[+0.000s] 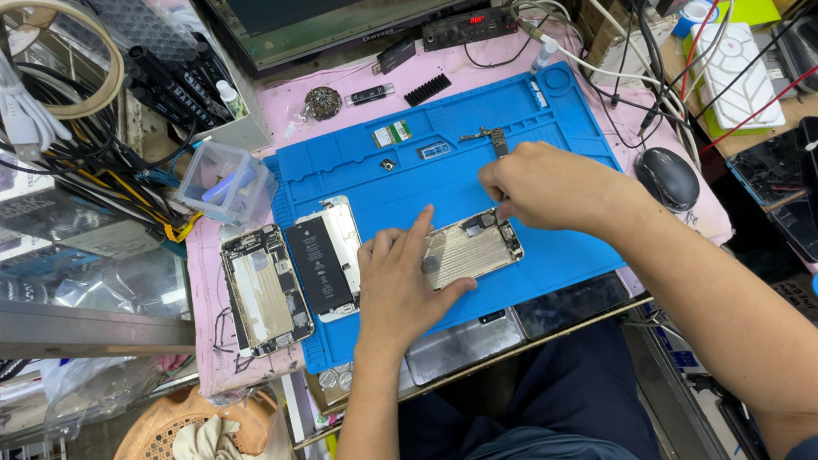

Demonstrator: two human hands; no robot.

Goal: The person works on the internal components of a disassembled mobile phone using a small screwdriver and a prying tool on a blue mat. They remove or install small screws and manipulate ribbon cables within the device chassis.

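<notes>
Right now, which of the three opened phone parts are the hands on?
The rightmost one, the metal plate on the blue mat: left hand pins it, right hand works its top edge. The other two lie untouched further left.

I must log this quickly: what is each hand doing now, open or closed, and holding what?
Left hand: open, fingers pressing down on the silver phone plate; grips nothing.
Right hand: fingertips pinched at the plate's top edge; what they hold cannot be told.
</notes>
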